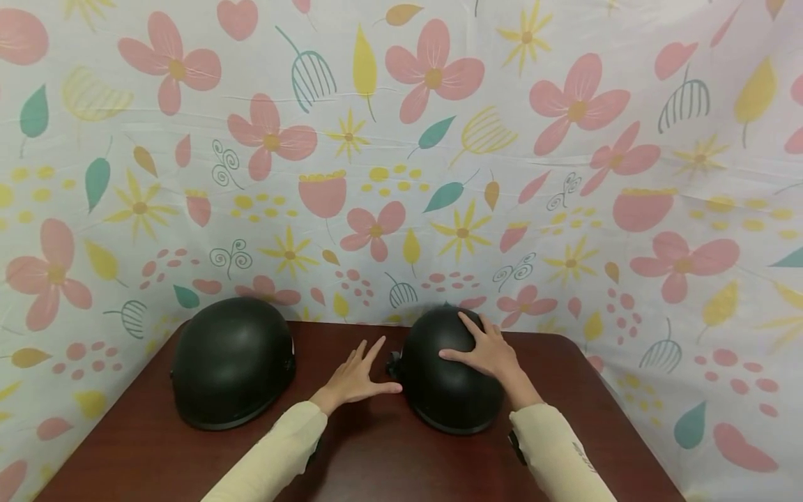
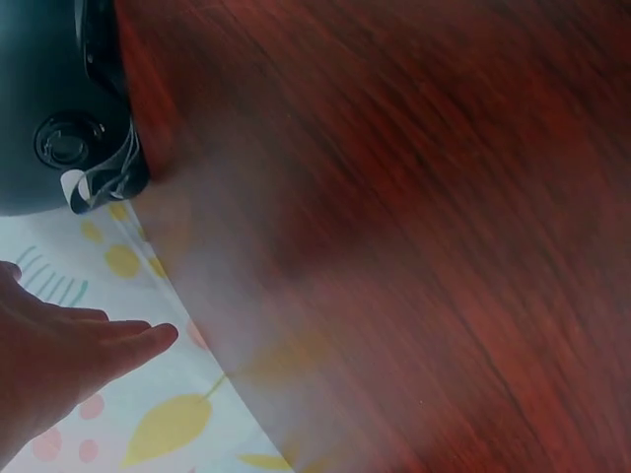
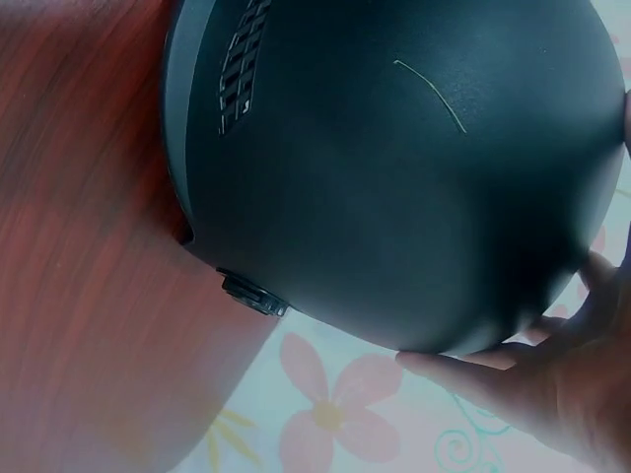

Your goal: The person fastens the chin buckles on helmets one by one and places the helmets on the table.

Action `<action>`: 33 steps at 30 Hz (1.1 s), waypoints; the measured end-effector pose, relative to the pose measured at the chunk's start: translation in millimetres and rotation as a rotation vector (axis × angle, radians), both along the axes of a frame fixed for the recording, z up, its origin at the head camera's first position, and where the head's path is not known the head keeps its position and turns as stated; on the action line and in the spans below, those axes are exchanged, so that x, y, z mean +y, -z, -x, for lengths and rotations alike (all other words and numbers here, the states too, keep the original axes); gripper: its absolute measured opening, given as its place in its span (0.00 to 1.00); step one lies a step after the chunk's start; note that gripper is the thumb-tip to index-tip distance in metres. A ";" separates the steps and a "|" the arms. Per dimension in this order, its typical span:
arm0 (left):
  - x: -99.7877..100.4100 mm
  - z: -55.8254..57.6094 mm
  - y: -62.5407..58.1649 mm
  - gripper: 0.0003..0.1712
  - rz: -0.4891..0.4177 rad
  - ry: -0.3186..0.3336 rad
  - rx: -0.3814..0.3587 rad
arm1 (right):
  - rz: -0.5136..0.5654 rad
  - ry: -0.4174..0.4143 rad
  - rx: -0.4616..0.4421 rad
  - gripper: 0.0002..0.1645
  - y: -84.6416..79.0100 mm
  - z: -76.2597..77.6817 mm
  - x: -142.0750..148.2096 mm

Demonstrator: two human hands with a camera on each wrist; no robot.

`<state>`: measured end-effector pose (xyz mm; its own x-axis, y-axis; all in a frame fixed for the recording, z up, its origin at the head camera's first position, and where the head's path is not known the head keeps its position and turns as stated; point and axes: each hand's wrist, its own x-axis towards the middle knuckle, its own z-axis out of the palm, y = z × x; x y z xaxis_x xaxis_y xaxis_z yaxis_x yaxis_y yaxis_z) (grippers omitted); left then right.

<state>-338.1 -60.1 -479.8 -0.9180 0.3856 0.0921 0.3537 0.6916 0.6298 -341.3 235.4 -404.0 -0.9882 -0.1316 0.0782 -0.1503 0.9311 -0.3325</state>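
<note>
Two black helmets sit dome up on the table. My right hand (image 1: 492, 352) rests on top of the right helmet (image 1: 439, 390), fingers and thumb spread over its dome. In the right wrist view, fingertips of the right hand (image 3: 552, 384) lie along the curve of that helmet (image 3: 394, 187), which has a ribbed vent strip and a side clip (image 3: 251, 293). My left hand (image 1: 354, 376) holds nothing, fingers extended between the helmets, its thumb close to the right one. The left helmet (image 1: 232, 362) stands apart from both hands. A round knob (image 2: 69, 140) shows on a helmet in the left wrist view.
The dark reddish-brown wooden table (image 1: 401, 464) has rounded far corners. Behind it and along both sides hangs a white cloth (image 1: 401, 153) printed with flowers and leaves, close behind the helmets.
</note>
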 end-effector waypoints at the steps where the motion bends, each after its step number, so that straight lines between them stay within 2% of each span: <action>1: 0.4 0.1 0.1 0.62 0.000 0.001 -0.001 | -0.001 0.001 0.009 0.63 0.2 0.0 -1.3; 10: 2.4 1.7 2.7 0.63 -0.034 0.010 -0.033 | -0.009 0.016 0.054 0.61 1.3 -0.5 -14.4; 19: 2.9 2.0 2.9 0.66 -0.048 0.006 -0.021 | -0.006 -0.036 0.004 0.59 -3.9 -5.1 -29.0; 24: 1.6 2.8 2.6 0.67 -0.062 0.012 -0.042 | 0.011 -0.059 -0.019 0.59 -4.2 -5.3 -33.1; 30: -3.0 5.1 6.7 0.68 -0.172 0.081 -0.094 | 0.032 -0.075 -0.040 0.60 -3.8 -5.7 -31.6; 33: -4.6 6.1 8.6 0.68 -0.193 0.090 -0.104 | 0.043 -0.090 -0.052 0.60 -3.1 -5.9 -30.9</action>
